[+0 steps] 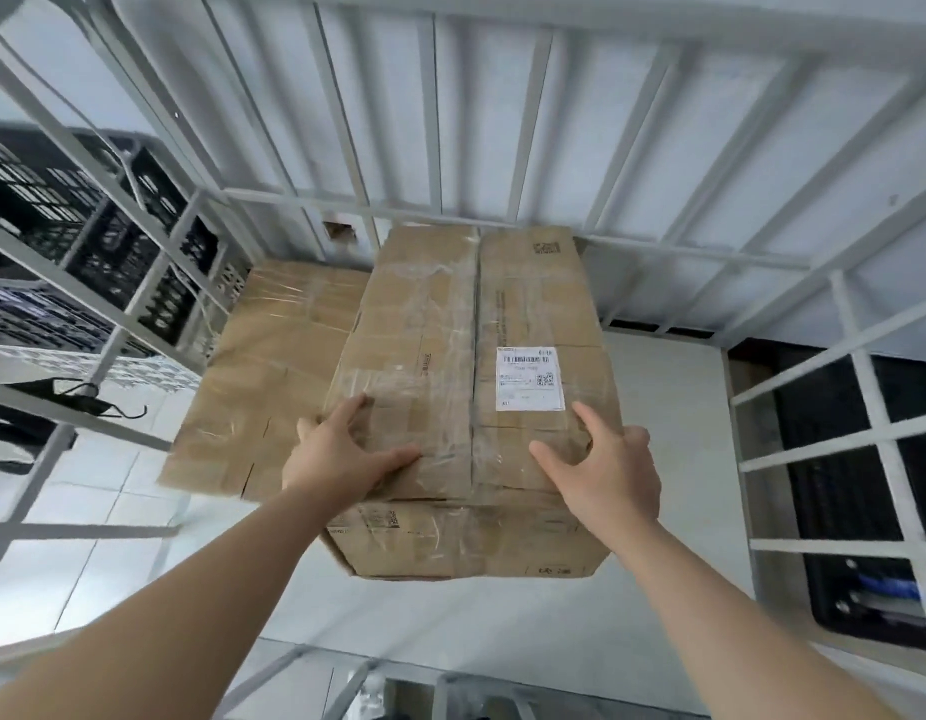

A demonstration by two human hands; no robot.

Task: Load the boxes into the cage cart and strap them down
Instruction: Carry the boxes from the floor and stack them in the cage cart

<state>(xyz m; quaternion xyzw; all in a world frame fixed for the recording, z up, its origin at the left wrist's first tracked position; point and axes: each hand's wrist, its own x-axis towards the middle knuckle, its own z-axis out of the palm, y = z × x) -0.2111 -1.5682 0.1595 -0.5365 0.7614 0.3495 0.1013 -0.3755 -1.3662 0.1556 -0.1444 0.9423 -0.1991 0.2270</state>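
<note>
1. Both my arms reach forward and down into the cage cart (544, 116), nearly straight at the elbows.
2. My left hand (341, 454) lies palm-down on the near left corner of the tall box (466, 324), fingers spread over the taped top, thumb stretched out along the near edge.
3. My right hand (604, 470) rests on the near right corner, fingers curled over the top beside the white shipping label (529, 379), thumb pointing inward along the near edge.
4. Neither hand is closed; both are open and pressing flat against the cardboard.
5. The tall box sits inside the cart, its far end against the back bars.
6. A lower box (263, 376) lies just to its left, touching it, near the cart's left side bars.
</note>
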